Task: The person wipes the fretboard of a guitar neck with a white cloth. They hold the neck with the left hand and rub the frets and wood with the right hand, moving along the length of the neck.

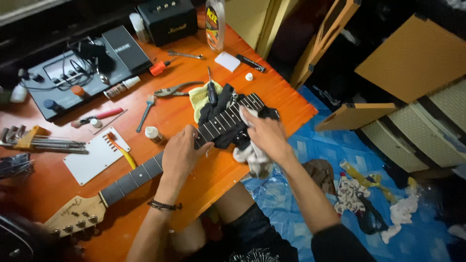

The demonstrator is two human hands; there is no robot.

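A detached guitar neck [136, 175] with a dark fretboard lies diagonally across the orange table [58, 184], headstock [73, 215] at the lower left. My left hand [180, 154] grips the neck near its middle and pins it down. My right hand [264, 134] presses a white cloth [251, 156] onto the upper frets near the neck's far end. That end rests on a black cloth [218, 107] and a yellow cloth [200, 97].
Pliers [174, 89], screwdrivers, a small brush [145, 110], a white pickguard plate [94, 155], a small white bottle [153, 133], a spray bottle [215, 24], a black speaker box [167, 20] and a pedal unit [63, 80] crowd the table. Blue sheet [310, 160] and rags cover the floor at right.
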